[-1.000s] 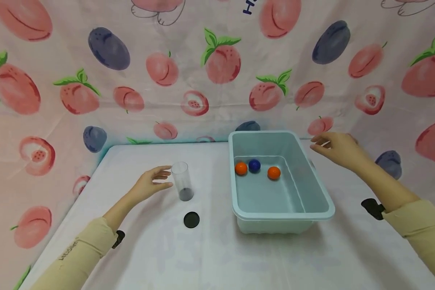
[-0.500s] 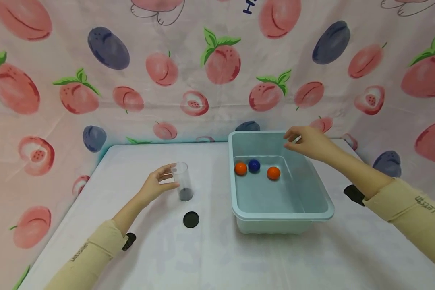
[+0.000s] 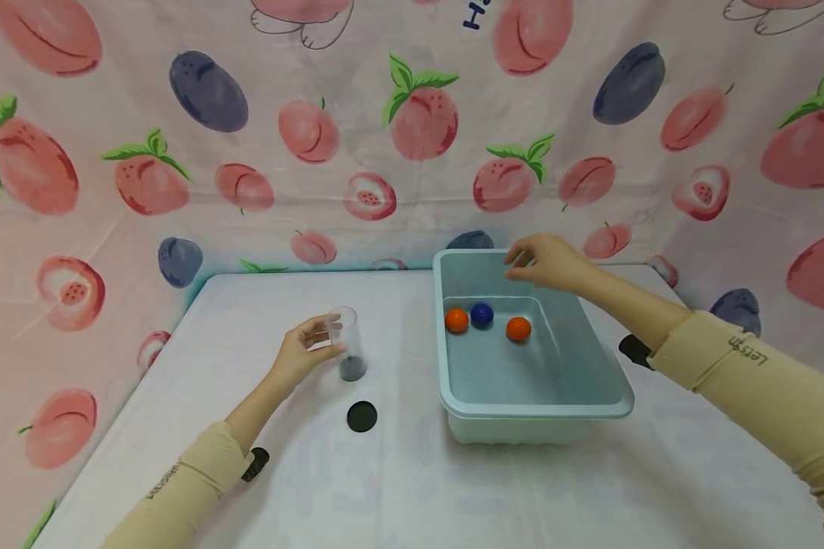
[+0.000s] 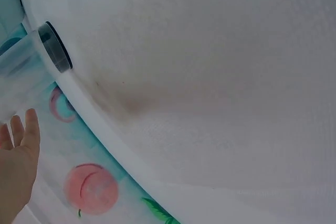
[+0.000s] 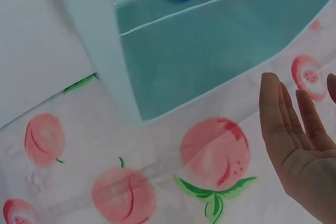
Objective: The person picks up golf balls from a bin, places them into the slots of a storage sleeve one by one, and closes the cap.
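Note:
A clear plastic tube (image 3: 349, 343) with a dark base stands upright on the left of the white table. My left hand (image 3: 302, 352) is at its upper part, the thumb overlapping its near side and the fingers at its far side. In the left wrist view, the fingers (image 4: 31, 129) look fairly straight beside the tube (image 4: 31, 72). A round black lid (image 3: 362, 416) lies in front of the tube. My right hand (image 3: 549, 263) hangs over the far end of a pale blue-green bin (image 3: 537, 409), fingers loosely bent, holding nothing. Two orange balls (image 3: 518, 329) and a blue ball (image 3: 482, 315) lie inside.
The white table (image 3: 302, 488) ends at the back against a fruit-print cloth (image 3: 384, 137). The bin's raised walls stand around the balls. A black wrist device (image 3: 255, 463) sits below my left forearm, another (image 3: 635, 351) below my right.
My left hand has moved right, from beside the tube to around its upper part. My right hand has swung left, from outside the bin to over its far end. Tube, lid and balls stay put.

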A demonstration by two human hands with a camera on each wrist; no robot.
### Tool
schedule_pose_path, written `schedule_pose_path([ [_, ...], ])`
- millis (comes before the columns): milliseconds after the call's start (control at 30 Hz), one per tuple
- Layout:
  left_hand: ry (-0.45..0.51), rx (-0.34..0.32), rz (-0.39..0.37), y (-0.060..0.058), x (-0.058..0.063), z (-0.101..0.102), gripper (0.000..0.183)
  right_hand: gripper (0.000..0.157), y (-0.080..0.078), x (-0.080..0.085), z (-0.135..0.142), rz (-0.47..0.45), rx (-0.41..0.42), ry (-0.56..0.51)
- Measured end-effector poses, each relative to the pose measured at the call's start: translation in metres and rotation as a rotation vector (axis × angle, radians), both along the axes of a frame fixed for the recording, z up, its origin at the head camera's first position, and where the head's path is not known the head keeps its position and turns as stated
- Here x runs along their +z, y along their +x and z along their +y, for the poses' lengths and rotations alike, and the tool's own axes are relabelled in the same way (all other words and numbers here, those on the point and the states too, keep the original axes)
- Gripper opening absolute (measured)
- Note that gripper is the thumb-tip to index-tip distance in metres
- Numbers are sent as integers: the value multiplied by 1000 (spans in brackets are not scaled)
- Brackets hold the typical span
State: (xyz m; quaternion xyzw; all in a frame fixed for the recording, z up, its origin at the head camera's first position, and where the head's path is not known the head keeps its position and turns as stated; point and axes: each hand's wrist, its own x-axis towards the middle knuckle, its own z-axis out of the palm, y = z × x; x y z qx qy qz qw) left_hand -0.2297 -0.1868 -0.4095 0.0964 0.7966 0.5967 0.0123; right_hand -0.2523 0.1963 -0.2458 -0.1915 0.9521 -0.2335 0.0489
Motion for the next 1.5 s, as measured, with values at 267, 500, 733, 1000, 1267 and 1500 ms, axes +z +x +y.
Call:
schedule_pose_path([
  [267,54,-39,-19,-2,-3,3,52,27,-11,-10,-14,-115,-9,-75],
  [500,58,-30,-22,-2,-4,5,51,27,-22,-24,-22,-209,-84,-91],
  [733,70,-12,-18,-4,-5,6,52,31,-36,-36,-25,-252,-137,-135],
  [1000,14,-17,3,-7,-5,3,51,37,-47,-54,-32,-361,-167,-149],
  [1267,14,8,-23,-4,-3,2,52,41,-56,-71,-34,-438,-185,-175],
  [1500,-10,35,-52,-2,-6,-1,50,41,-58,-86,-34,-532,-201,-258],
])
